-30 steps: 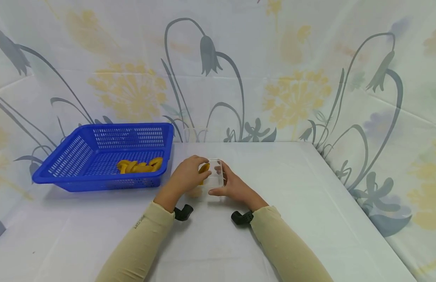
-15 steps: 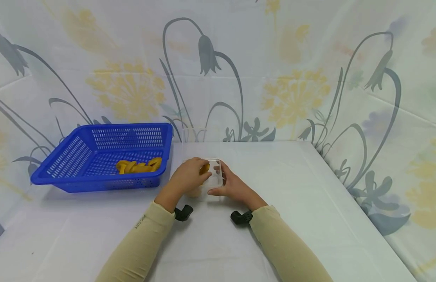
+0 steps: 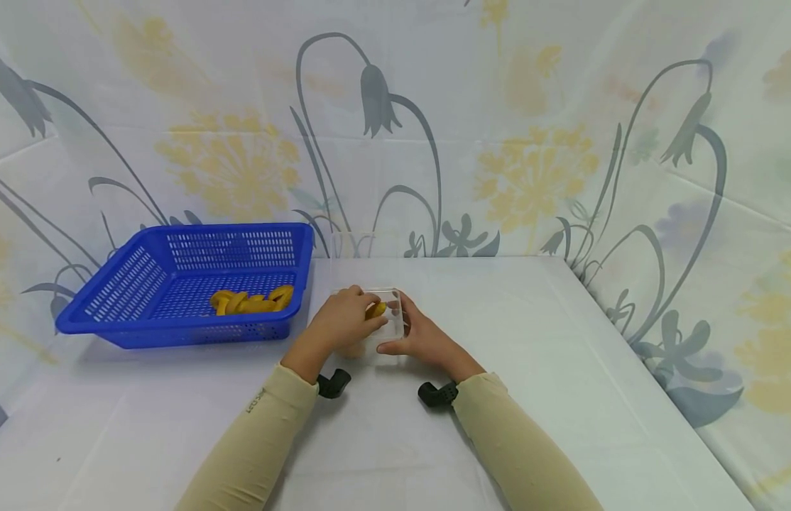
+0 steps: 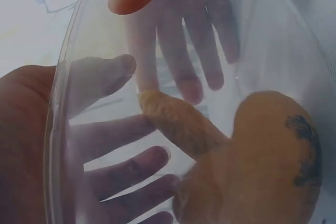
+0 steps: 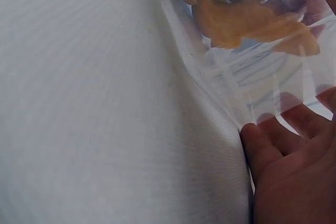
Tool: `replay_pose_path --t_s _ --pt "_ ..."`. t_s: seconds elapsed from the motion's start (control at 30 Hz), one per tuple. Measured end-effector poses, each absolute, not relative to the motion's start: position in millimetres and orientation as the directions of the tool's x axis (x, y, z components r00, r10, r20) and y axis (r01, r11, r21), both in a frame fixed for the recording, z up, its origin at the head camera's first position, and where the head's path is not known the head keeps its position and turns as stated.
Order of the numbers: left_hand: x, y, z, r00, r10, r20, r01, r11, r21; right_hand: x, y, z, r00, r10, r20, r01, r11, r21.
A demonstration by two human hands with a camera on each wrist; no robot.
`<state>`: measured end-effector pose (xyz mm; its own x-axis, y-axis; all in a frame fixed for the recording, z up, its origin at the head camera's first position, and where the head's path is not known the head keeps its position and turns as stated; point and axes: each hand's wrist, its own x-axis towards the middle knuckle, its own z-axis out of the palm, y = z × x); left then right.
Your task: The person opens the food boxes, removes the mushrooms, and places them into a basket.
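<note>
A clear plastic container (image 3: 396, 328) stands on the white table between both hands. My right hand (image 3: 424, 339) grips its right side, thumb at the front and fingers spread behind. My left hand (image 3: 346, 317) reaches in from the left, pinching a yellow-orange curled piece (image 3: 375, 310) between thumb and fingers. Through the wall in the left wrist view, the left fingers (image 4: 191, 51) point down toward an elongated orange piece (image 4: 184, 124). Beside it sits a rounded piece (image 4: 273, 150) with a dark patch. In the right wrist view, orange pieces (image 5: 247, 22) show inside the container above the right hand (image 5: 294, 166).
A blue slotted basket (image 3: 178, 323) stands at the left, with several yellow curled pieces (image 3: 251, 303) in its front right corner. Behind the hands, a faint clear container (image 3: 353, 245) stands near the flower-printed backdrop (image 3: 446, 142). White cloth covers the table (image 3: 530, 319).
Inside the container, the yellow piece in the left hand has turned from tilted upward to lying flatter, its end pointing right. The left hand has shifted slightly; the right hand keeps its grip.
</note>
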<state>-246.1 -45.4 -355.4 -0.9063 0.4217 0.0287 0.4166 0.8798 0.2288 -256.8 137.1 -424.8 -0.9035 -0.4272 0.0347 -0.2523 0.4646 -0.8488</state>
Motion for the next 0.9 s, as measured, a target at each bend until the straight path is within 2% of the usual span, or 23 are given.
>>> replay_pose_path --t_s 0.33,0.57,0.7,0.9 --pt "-248 -46 -357 -0.915 0.404 0.007 0.38 0.855 0.354 -251 137 -417 -0.898 -0.439 0.028 -0.247 0.451 -0.858" --pt "-249 -45 -356 -0.908 0.419 0.003 0.39 0.843 0.371 -239 136 -394 -0.884 -0.467 0.003 -0.243 0.454 -0.857" --pt "-250 -44 -355 -0.897 0.442 0.008 0.414 0.834 0.365 -247 138 -406 -0.893 -0.45 0.013 -0.236 0.443 -0.865" --pt "-251 -43 -353 -0.89 0.453 -0.055 0.408 0.843 0.35 -255 140 -424 -0.894 -0.448 0.023 -0.25 0.455 -0.855"
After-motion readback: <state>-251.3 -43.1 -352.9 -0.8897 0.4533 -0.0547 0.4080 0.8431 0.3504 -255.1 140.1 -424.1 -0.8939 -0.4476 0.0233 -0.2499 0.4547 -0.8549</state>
